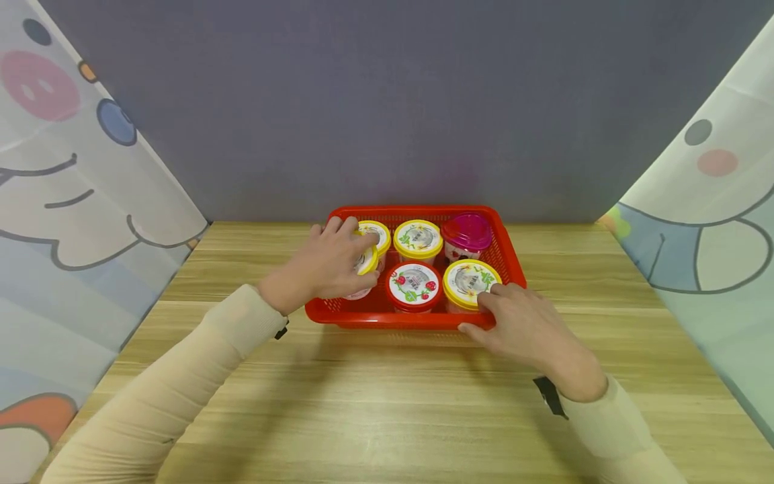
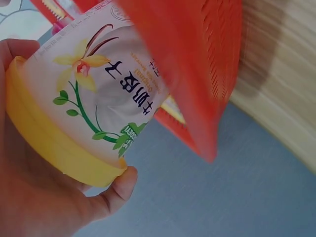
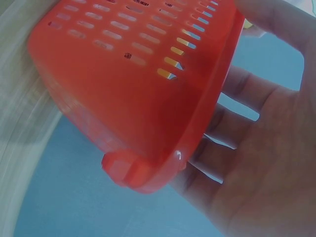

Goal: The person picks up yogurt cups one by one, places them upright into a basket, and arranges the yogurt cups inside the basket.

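Observation:
A red plastic basket [image 1: 387, 321] stands on the wooden table with several lidded cups in it. My left hand [image 1: 326, 259] is over the basket's left end and grips a yellow-lidded cup [image 2: 91, 94] round its lid, with the thumb on one side and the fingers on the other. This cup is white with a vanilla flower print and looks tilted in the left wrist view. My right hand [image 1: 529, 329] holds the basket's front rim near the right corner, thumb outside and fingers over the edge. Those fingers are partly hidden behind the rim in the right wrist view.
Inside the basket, a red-lidded cup [image 1: 414, 286] with strawberries sits front middle, and a yellow-lidded cup [image 1: 468, 279] sits to its right. Behind are more yellow-lidded cups [image 1: 417, 238] and a magenta-lidded cup [image 1: 467, 232]. A grey wall [image 1: 387, 107] rises behind the table [image 1: 387, 410].

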Tool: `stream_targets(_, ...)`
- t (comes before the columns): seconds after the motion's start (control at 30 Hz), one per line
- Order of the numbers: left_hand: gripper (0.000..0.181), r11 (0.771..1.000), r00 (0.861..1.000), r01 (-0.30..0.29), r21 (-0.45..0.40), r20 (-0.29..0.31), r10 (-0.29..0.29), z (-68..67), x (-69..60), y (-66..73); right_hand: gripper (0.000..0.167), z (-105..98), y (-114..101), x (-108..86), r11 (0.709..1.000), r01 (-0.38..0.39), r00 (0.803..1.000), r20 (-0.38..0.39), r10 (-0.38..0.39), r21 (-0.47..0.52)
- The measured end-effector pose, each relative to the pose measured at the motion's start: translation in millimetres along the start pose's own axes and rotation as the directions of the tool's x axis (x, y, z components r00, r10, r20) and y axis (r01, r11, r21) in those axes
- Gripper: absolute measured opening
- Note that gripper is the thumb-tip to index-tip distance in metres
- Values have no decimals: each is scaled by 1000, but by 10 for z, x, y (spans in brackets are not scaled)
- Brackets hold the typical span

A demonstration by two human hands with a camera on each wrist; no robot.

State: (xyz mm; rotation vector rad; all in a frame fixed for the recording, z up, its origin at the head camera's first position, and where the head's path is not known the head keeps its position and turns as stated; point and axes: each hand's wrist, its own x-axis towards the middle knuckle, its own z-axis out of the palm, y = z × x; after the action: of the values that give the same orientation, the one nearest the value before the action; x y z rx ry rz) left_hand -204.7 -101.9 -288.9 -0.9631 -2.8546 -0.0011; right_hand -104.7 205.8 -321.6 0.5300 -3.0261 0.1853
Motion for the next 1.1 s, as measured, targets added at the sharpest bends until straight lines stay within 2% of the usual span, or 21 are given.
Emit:
stream_targets(0.27, 64, 999, 995, 24, -27, 93, -22, 132, -12, 67, 38, -4, 10, -3, 1000, -2, 1000, 1, 2, 1)
stream_targets(0.63, 66, 995, 986, 37, -93, 163, -22, 263, -18, 149, 36, 4, 17, -8, 1000, -2, 1000, -8, 2, 2)
stream_targets(0.93, 69, 996, 976, 48, -79, 213, -31, 344, -19, 147, 37, 6, -3, -4, 1000, 1, 1000, -5, -1, -3)
stream_targets(1.1, 69, 996, 969, 53, -72, 243, -34, 344, -9, 142, 36, 11, -2, -1, 1000, 0, 1000, -4, 0, -3)
